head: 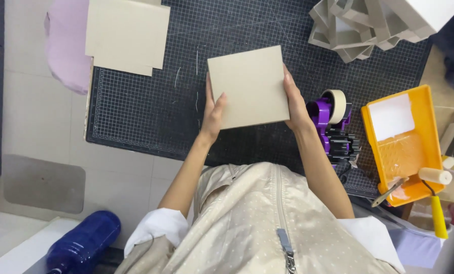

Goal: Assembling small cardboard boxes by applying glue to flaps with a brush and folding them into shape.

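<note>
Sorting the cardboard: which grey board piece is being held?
The square board, gripped at its edges by both hands; the other flat boards lie untouched at the mat's top-left.

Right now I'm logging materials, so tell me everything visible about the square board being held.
The square board is plain grey-beige cardboard, flat, blank and unmarked. It is held slightly tilted above the dark gridded cutting mat. The left hand grips its left edge and the right hand its right edge; nothing else touches it.
</note>
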